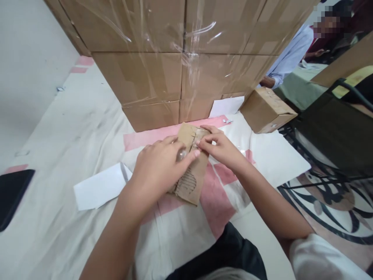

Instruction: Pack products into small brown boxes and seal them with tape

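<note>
Both grips are closed on one flat cardboard [190, 186] piece. The left hand [159, 167] lies over its left half, thumb pressed onto its face, and the right hand [221, 147] pinches its upper edge between thumb and fingertips. Something small and shiny shows at the left thumb; I cannot tell what it is. The cardboard lies tilted on the sheet [58, 233], just in front of the stacked boxes, and its lower end is torn so that the ribbed core shows.

From the head view, the sheet is a cream cloth with pink patches and strips, creased and lightly soiled, spread flat under both arms. A folded white paper [99, 188] lies on it just left of the left wrist. A second paper [225, 105] leans at the foot of the boxes [151, 74], which are brown cartons stacked high and wrapped in clear film. A small box [266, 109] sits to the right of the stack. A black phone [11, 194] lies at the far left edge of the sheet, beside a plain pale wall [29, 58].

To the right the sheet ends at a rug [335, 206] with a black swirl pattern, where a black chair [335, 132] stands. Beyond it another person's pale blue sleeve [291, 54] rests by a green cloth [300, 89].
</note>
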Motion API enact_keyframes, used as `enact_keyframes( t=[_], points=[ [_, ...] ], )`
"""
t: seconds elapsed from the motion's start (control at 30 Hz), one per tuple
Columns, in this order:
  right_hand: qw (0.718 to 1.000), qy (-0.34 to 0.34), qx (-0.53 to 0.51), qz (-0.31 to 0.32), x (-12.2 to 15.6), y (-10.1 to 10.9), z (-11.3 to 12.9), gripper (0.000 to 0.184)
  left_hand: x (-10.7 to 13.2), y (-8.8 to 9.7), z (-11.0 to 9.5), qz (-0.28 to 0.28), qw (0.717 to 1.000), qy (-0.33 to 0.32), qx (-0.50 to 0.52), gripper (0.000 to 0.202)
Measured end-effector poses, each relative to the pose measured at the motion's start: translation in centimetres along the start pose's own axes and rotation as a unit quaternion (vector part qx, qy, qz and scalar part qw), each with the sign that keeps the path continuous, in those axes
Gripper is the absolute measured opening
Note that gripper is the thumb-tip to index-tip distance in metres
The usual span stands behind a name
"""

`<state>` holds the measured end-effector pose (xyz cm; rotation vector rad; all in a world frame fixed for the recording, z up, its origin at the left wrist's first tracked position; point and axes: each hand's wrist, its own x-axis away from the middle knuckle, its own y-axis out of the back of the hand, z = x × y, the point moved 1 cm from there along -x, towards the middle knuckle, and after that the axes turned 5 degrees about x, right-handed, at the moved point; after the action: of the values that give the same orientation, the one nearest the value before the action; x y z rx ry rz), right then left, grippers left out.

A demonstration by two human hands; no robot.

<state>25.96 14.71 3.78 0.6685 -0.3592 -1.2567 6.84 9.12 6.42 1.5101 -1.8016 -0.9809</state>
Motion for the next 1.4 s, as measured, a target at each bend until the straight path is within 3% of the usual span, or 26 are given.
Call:
enact_keyframes(
  t=[0.1,0.23,0.43,0.53,0.63,0.77,1.0,1.2,1.4],
  points=[
    [0.998,-0.004,0.057,-0.018,-0.2,-0.9,0.0,0.03,-1.1,-0.2,0.9,-0.054,0.998,-0.019,0.012,0.04],
    [0.99,-0.033,0.139,-0.012,-0.4,-1.5,0.6,0.033,-1.9,-1.1,1.7,-0.013,0.997,-0.076,-0.03,0.036],
    [0.965,-0.011,0.264,-0.013,-0.7,-1.7,1.4,0.033,-1.8,-1.9,1.2,-0.022,0.99,-0.066,-0.12,0.032],
    [0.976,-0.002,0.217,-0.012,-1.0,-1.3,1.2,0.037,-2.0,-1.6,1.5,-0.006,0.995,-0.052,-0.081,0.036],
    [0.998,0.009,0.065,0.001,-1.0,-0.7,0.6,0.038,-2.0,-1.3,2.3,0.017,0.999,-0.033,-0.034,0.048],
    [0.993,0.021,-0.116,-0.011,-0.6,-0.3,-0.4,0.034,-2.0,-1.3,2.9,0.025,0.999,-0.025,0.04,0.059],
    [0.998,0.019,-0.064,0.011,-0.5,-1.1,-0.3,0.03,-3.6,-2.4,3.8,-0.044,0.971,-0.018,0.233,0.055],
    [0.998,0.016,-0.052,0.033,-0.9,-1.4,0.2,0.036,-5.1,-3.2,5.3,-0.008,0.947,0.01,0.32,0.064],
    [0.991,0.061,-0.119,-0.011,-0.7,-0.7,0.9,0.033,-5.3,-3.2,5.7,-0.02,0.944,-0.001,0.33,0.057]
  ],
)
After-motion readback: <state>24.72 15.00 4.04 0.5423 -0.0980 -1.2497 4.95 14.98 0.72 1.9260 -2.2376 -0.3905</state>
